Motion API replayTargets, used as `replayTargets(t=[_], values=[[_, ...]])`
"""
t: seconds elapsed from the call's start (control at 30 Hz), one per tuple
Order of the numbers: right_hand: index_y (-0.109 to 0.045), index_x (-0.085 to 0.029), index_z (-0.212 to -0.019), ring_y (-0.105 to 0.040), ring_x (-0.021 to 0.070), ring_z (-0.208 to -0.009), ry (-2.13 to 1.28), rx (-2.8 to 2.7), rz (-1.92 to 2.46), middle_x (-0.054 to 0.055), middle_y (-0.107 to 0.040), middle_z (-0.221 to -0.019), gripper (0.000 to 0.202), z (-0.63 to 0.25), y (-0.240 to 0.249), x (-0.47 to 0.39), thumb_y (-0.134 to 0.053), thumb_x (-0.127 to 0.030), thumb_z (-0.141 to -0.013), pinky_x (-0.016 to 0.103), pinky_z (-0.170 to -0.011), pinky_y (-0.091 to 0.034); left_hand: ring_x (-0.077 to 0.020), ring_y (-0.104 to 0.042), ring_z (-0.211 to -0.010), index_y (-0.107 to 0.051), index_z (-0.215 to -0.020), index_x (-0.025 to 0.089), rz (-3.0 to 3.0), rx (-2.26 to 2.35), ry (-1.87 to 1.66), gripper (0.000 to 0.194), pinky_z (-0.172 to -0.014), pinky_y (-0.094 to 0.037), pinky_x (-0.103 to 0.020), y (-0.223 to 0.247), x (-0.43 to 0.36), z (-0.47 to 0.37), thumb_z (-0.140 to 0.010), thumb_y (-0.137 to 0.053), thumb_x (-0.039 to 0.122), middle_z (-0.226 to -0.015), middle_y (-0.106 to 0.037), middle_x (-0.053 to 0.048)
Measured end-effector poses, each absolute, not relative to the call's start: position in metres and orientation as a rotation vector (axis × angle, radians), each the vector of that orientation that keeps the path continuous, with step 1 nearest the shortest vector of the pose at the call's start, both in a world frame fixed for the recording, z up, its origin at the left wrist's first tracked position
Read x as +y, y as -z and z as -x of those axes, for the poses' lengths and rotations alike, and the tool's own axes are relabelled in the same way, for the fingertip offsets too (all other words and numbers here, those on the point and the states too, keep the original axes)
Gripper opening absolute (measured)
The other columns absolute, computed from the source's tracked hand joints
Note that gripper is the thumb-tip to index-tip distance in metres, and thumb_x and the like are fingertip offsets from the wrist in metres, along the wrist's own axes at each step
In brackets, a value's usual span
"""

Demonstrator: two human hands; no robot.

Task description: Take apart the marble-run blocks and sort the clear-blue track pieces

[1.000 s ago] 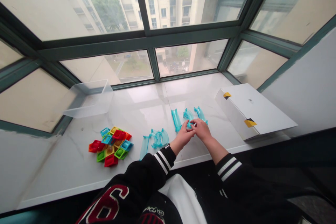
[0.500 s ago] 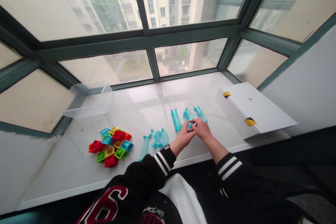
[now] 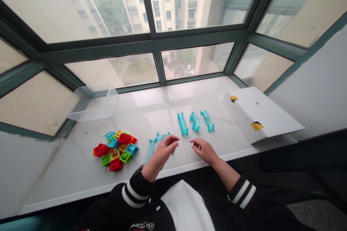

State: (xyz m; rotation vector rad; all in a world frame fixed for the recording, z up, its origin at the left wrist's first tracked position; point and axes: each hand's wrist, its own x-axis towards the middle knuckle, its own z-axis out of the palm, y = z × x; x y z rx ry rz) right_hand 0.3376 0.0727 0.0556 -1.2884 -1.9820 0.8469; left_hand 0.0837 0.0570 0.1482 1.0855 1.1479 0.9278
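My left hand (image 3: 165,149) hovers over the near-left group of clear blue plastic track pieces, fingers apart and nothing in them. It partly hides the curved pieces (image 3: 159,136) there; a straight piece (image 3: 150,149) shows to its left. My right hand (image 3: 204,149), fingers loosely bent and apart, holds nothing and is just in front of a row of three more track pieces. In that row a straight piece (image 3: 182,123) is on the left, a curved piece (image 3: 195,122) in the middle, and a slightly wavy-looking piece (image 3: 207,120) on the right.
A heap of red, yellow, green and blue plastic blocks (image 3: 116,149) lies at the left of the white sill (image 3: 141,112). Behind it stands a clear plastic bin (image 3: 93,115). A white box (image 3: 267,110) with yellow-black tape is at the right. Windows (image 3: 196,61) border the back.
My hands have come apart and drawn back from the curved piece in the row, which now shows fully. My left hand has moved left over the other pieces; the right has come nearer me.
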Motion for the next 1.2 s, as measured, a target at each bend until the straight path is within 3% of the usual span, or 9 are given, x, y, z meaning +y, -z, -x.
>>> replayTargets(t=[0.13, 0.23, 0.33, 0.4, 0.57, 0.8, 1.2], values=[[-0.071, -0.024, -0.122, -0.069, 0.0207, -0.094, -0.894, -2.029, 1.231, 0.006, -0.073, -0.103, 0.031, -0.314, -0.047, 0.063, -0.061, -0.02, -0.093, 0.038, -0.089, -0.059, -0.0155, -0.058, -0.075, -0.063, -0.098, 0.02, -1.321, 1.483, -1.047, 0.024, -0.07, -0.047, -0.028, -0.131, 0.044, -0.029, -0.091, -0.065, 0.043, -0.086, -0.062, 0.0], [-0.067, -0.025, -0.134, -0.064, 0.0269, -0.12, -0.835, -2.113, 1.167, 0.01, -0.071, -0.123, 0.043, -0.29, -0.039, 0.058, -0.066, -0.019, -0.091, 0.048, -0.109, -0.053, -0.0223, -0.063, -0.088, -0.067, -0.11, 0.02, -1.622, 1.744, -0.965, 0.028, -0.082, -0.053, -0.037, -0.107, 0.036, -0.002, -0.09, -0.068, 0.039, -0.098, -0.067, -0.005], [-0.063, -0.027, -0.143, -0.058, 0.0301, -0.132, -0.775, -2.21, 1.163, 0.013, -0.062, -0.14, 0.056, -0.265, -0.029, 0.053, -0.07, -0.017, -0.088, 0.051, -0.116, -0.048, -0.0276, -0.065, -0.102, -0.069, -0.124, 0.021, -1.857, 1.8, -0.845, 0.039, -0.097, -0.053, -0.045, -0.082, 0.032, 0.002, -0.088, -0.073, 0.036, -0.112, -0.068, -0.01], [-0.062, -0.027, -0.145, -0.056, 0.0319, -0.135, -0.717, -2.261, 1.204, 0.015, -0.058, -0.145, 0.06, -0.252, -0.023, 0.049, -0.07, -0.015, -0.087, 0.051, -0.116, -0.048, -0.0306, -0.065, -0.109, -0.07, -0.125, 0.021, -1.967, 1.847, -0.769, 0.041, -0.1, -0.053, -0.047, -0.07, 0.032, -0.004, -0.087, -0.075, 0.034, -0.117, -0.067, -0.013], [-0.062, -0.022, -0.147, -0.053, 0.0354, -0.138, -0.602, -2.366, 1.27, 0.019, -0.057, -0.146, 0.062, -0.24, -0.015, 0.042, -0.072, -0.017, -0.086, 0.053, -0.118, -0.045, -0.0306, -0.067, -0.103, -0.073, -0.12, 0.021, -2.088, 1.906, -0.57, 0.028, -0.094, -0.054, -0.046, -0.06, 0.034, -0.016, -0.093, -0.067, 0.026, -0.111, -0.07, -0.013], [-0.057, -0.018, -0.151, -0.048, 0.0362, -0.145, -0.615, -2.409, 1.268, 0.019, -0.055, -0.152, 0.066, -0.244, -0.01, 0.038, -0.07, -0.021, -0.087, 0.054, -0.124, -0.039, -0.024, -0.068, -0.097, -0.074, -0.106, 0.022, -2.078, 1.772, -0.716, 0.022, -0.091, -0.055, -0.038, -0.056, 0.027, -0.008, -0.091, -0.061, 0.013, -0.105, -0.07, -0.008], [-0.052, -0.02, -0.155, -0.042, 0.0359, -0.151, -0.649, -2.407, 1.233, 0.019, -0.052, -0.158, 0.068, -0.248, -0.009, 0.034, -0.067, -0.021, -0.089, 0.059, -0.125, -0.037, -0.025, -0.069, -0.097, -0.072, -0.098, 0.022, -1.918, 1.684, -0.837, 0.026, -0.093, -0.055, -0.041, -0.063, 0.02, -0.009, -0.103, -0.048, 0.032, -0.105, -0.072, -0.009]])
